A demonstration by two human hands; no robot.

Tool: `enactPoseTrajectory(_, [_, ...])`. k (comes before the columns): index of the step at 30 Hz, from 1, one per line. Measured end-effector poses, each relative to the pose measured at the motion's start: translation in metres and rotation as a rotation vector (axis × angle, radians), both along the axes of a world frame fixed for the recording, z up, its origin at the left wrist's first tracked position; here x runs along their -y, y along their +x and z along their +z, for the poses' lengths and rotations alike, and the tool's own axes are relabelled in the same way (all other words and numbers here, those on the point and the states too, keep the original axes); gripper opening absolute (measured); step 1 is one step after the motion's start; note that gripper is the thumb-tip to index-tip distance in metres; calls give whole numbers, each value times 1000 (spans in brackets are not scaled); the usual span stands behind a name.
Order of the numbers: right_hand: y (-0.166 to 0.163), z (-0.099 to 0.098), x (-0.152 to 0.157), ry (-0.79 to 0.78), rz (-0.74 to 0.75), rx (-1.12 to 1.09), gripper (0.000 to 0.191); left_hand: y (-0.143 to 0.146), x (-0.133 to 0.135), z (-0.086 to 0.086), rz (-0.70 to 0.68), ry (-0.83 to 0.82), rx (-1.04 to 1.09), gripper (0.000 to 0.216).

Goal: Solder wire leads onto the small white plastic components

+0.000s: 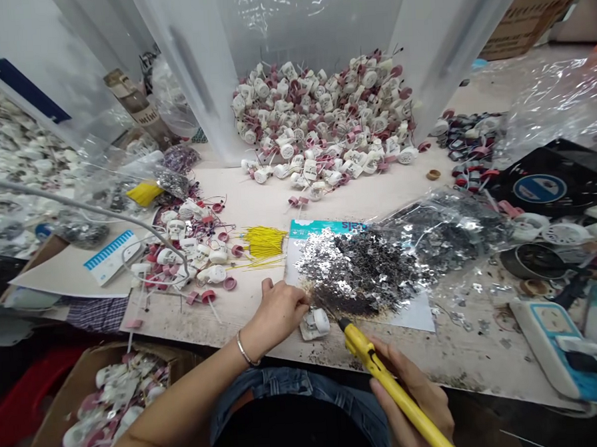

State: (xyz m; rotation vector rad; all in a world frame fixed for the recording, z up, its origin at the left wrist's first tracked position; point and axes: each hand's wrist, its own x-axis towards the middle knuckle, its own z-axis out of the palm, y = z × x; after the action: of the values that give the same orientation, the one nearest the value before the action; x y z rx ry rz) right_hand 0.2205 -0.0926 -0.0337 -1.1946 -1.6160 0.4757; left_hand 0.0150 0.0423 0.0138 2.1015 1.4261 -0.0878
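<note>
My right hand point(417, 391) is wrapped round a yellow electric screwdriver point(386, 375), its black collar and thin bit angled up and left toward the pile. My left hand point(280, 310) has its fingers pinched together at the left edge of a heap of small silver plates and dark screws point(361, 267); anything between the fingertips is too small to make out. A white plastic part with a round cap point(314, 323) lies on the table between my hands, just below the left fingertips. The heap rests on a white and teal sheet point(418, 316).
A translucent bin point(212, 108) spills many white and pink parts at the back. Yellow wires point(264, 242) and more parts point(200, 249) lie left. A bag of metal pieces point(444, 236) and a power strip point(550, 344) sit right. A cardboard box point(49, 423) stands lower left.
</note>
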Motion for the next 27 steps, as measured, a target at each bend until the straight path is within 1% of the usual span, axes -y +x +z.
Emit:
enactPoseTrajectory(2, [-1, 5, 5, -5, 10, 30, 54, -1, 6, -1, -8, -28, -6, 22])
enactPoseTrajectory(4, [-1, 11, 8, -42, -3, 67, 44, -1, 11, -3, 10, -45, 0, 21])
enactPoseTrajectory(6, [-2, 15, 10, -76, -42, 70, 35, -1, 15, -7, 51, -29, 21, 19])
enactPoseTrajectory(8, [-2, 14, 11, -86, -81, 66, 28, 0, 17, -11, 82, 11, 33, 17])
enactPoseTrajectory(11, [-4, 9, 9, -53, -110, 83, 30, 5, 17, -15, 64, 48, 9, 19])
enactPoseTrajectory(14, [-7, 5, 7, -29, -120, 59, 40, 10, 13, -15, 39, 110, -30, 19])
enactPoseTrajectory(17, [-6, 4, 7, -10, -112, 28, 49, 9, 10, -12, 56, 168, -46, 18])
enactPoseTrajectory(21, [-3, 2, 7, -2, -83, 17, 54, 2, 8, -8, 81, 74, 2, 18])
enactPoseTrajectory(23, [-3, 2, 4, -22, -65, 16, 48, -1, 6, -8, 100, 33, 19, 17])
enactPoseTrajectory(26, [-6, 1, -5, -58, -71, -19, 29, -1, 1, -11, 110, 21, 30, 16])
enactPoseTrajectory(27, [-6, 1, -8, -60, -69, -29, 27, -1, -1, -12, 103, 22, 27, 17])
